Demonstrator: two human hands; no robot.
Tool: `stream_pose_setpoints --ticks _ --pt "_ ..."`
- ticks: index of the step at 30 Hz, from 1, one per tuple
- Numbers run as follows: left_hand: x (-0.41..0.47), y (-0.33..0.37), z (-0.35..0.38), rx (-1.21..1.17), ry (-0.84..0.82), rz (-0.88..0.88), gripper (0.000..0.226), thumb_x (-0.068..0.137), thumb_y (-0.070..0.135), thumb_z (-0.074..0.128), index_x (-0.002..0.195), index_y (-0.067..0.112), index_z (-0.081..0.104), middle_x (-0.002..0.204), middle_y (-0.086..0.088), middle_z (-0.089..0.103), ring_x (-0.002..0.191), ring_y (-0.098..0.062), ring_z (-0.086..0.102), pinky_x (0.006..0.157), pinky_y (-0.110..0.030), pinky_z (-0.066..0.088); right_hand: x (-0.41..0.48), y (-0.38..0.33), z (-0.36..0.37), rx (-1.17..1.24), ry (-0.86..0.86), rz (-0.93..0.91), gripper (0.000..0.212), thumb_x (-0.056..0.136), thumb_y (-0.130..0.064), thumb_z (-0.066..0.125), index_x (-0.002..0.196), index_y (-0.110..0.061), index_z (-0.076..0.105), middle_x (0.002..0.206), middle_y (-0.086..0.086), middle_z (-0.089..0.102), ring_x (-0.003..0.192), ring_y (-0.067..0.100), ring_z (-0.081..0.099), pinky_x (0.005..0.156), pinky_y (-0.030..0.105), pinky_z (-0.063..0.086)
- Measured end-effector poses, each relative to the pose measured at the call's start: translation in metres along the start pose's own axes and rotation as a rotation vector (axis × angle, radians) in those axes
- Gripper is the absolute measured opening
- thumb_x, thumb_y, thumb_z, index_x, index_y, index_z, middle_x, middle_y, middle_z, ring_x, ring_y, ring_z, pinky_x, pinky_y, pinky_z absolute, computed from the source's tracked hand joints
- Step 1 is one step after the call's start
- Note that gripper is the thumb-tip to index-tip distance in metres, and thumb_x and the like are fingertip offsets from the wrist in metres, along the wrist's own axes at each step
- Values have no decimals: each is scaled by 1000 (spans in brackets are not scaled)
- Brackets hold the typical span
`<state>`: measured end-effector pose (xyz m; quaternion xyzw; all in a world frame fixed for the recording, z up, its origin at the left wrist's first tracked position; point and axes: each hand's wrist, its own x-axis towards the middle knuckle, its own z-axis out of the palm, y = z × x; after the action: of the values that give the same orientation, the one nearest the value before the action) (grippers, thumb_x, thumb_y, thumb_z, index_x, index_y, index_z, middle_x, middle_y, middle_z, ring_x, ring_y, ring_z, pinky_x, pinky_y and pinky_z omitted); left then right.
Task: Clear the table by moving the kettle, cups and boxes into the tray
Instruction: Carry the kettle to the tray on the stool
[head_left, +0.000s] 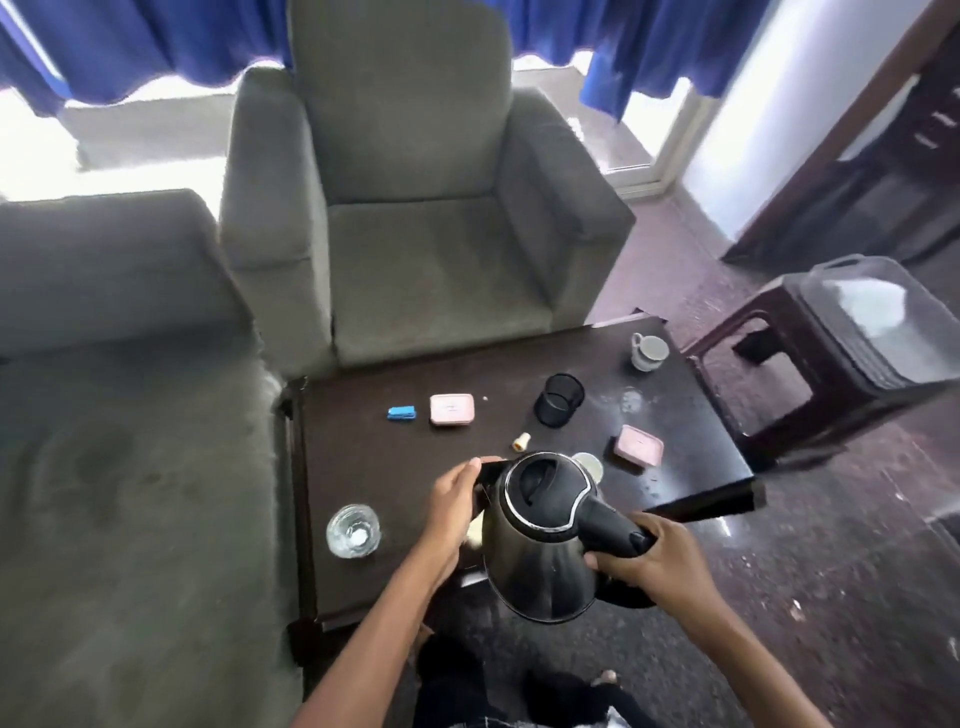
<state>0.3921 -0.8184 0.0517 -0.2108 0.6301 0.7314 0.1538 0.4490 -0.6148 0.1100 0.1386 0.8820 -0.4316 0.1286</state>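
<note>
A steel kettle (540, 561) with a black lid hangs over the near edge of the dark table (363, 467). My right hand (649, 561) grips its black handle. My left hand (454, 512) holds the edge of a dark tray (491, 467), most of which is hidden behind the kettle. On the table lie a pink box (452, 410) in the middle and another pink box (639, 446) to the right. A white cup (648, 352) stands at the far right corner. A black mesh cup (558, 399) lies tilted. A glass (353, 531) stands near left.
A blue clip (401, 413) and a small cream cap (521, 441) lie on the table, and a pale rim (589, 465) peeks out behind the kettle. A grey armchair (415, 234) stands behind, a sofa (130, 467) to the left, and a stool (831, 384) with a clear container to the right.
</note>
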Motion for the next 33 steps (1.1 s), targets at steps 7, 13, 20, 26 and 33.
stream_pose_setpoints --ticks 7,13,20,26,33 --pt "-25 -1 120 197 -187 26 30 96 23 44 91 21 74 99 -2 71 95 -18 65 94 -32 49 -33 78 -92 207 153 133 49 35 -38 83 56 -4 55 46 -6 44 47 5 40 48 22 29" --pt "-54 -4 233 237 -299 -4 28 98 18 42 97 13 70 85 -2 66 80 -12 59 68 -18 46 -62 137 -172 363 272 150 40 35 -28 83 60 -4 62 49 -2 49 49 11 46 48 22 34" --pt "-73 2 339 267 -506 8 31 99 11 38 104 2 67 67 3 68 49 2 59 48 -11 45 -76 187 -247 427 427 163 28 36 -22 79 56 -11 63 42 -5 51 40 3 43 41 16 31" --pt "-52 7 408 317 -610 0 30 99 11 38 99 7 68 79 -2 70 61 -2 63 55 -10 47 -55 210 -299 511 494 168 25 35 -14 75 53 -10 59 39 -6 48 35 1 41 38 12 31" --pt "6 9 500 435 -716 59 27 92 4 46 110 8 67 93 -6 69 74 -7 59 57 -8 41 4 258 -366 471 556 222 38 27 -17 77 55 3 61 44 0 46 40 6 39 37 14 32"
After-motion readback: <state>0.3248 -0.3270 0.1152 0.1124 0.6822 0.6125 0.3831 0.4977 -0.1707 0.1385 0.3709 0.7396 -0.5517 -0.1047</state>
